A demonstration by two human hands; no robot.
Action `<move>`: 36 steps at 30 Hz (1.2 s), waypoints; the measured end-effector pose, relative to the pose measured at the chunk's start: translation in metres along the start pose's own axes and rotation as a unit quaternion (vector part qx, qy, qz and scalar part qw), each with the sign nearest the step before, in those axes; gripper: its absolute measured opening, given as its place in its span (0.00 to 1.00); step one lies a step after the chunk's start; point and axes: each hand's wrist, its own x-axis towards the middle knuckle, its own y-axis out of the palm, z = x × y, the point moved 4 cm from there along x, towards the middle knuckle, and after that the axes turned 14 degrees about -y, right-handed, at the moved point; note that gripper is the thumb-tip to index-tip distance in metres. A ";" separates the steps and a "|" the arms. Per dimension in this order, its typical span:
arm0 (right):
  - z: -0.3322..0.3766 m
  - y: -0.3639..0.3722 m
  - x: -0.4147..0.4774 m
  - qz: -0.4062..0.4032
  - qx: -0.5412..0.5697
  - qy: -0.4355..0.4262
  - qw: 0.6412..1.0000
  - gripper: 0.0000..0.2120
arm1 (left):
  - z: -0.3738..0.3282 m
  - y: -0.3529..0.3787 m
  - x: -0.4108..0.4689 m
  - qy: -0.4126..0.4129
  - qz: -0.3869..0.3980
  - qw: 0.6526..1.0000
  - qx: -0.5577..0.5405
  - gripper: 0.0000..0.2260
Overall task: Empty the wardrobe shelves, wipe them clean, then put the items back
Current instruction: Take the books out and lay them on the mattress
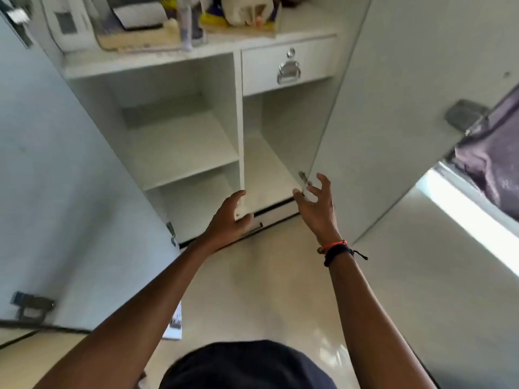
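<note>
Three lower compartments (182, 153) are emptied; the top shelf (306, 29) is left loaded. Each grip, left hand (229, 217) and right hand (317, 209), is spread empty.

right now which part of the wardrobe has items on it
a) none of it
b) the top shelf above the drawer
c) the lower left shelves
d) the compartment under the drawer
b: blurred items crowd the top shelf above the drawer, while the lower left shelves and the compartment under the drawer show only bare white boards.
</note>
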 end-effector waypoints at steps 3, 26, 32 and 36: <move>0.031 0.016 0.046 -0.001 0.043 -0.032 0.999 0.32 | -0.016 -0.036 0.028 0.033 -0.038 0.998 -0.043 0.29; 0.186 0.074 0.446 0.078 -0.006 -0.132 0.988 0.17 | -0.270 -0.233 0.276 0.138 -0.315 0.937 -0.066 0.35; 0.197 0.078 0.479 0.146 0.014 -0.074 0.986 0.14 | -0.273 -0.230 0.321 0.060 -0.381 0.922 0.036 0.29; 0.199 0.086 0.475 0.147 0.017 -0.077 0.986 0.15 | -0.276 -0.226 0.321 0.084 -0.447 0.886 0.088 0.17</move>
